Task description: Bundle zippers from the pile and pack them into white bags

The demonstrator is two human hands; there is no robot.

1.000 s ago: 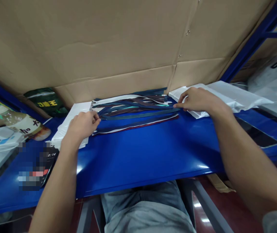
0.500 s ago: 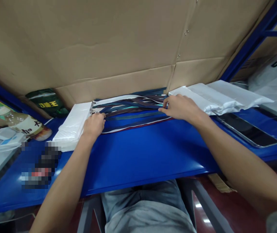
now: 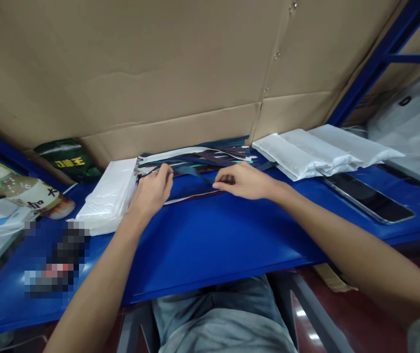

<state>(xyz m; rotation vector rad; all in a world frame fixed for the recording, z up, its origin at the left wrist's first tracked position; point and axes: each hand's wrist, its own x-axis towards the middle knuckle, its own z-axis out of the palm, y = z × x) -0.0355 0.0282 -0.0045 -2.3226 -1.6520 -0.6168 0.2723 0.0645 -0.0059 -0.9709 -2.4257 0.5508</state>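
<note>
Since the earlier frames, your hands have drawn in toward each other, the right one coming leftward, away from the white packets, and the left one edging rightward, away from the white stack. Your left hand and right hand are now a short gap apart over the blue surface. A blue strip crosses that gap, sloping down to your right fingertips, where thumb and forefinger are pinched on it; a further length shows beyond that hand. Your left fingers are curled in close at the strip's other side, but you cannot tell from here whether they grip it. Behind your hands, the pile of strips lies along the foot of the cardboard panel, dark, teal and brown ones overlapping with a white strip on top. Nearer you, a strip with white and dark red edges lies partly hidden by your hands. The white stack sits just beside your left hand; the white packets overlap on the right, with a phone in front of them. At your far left are a bottle, a dark green packet and a pixelated dark object.
</note>
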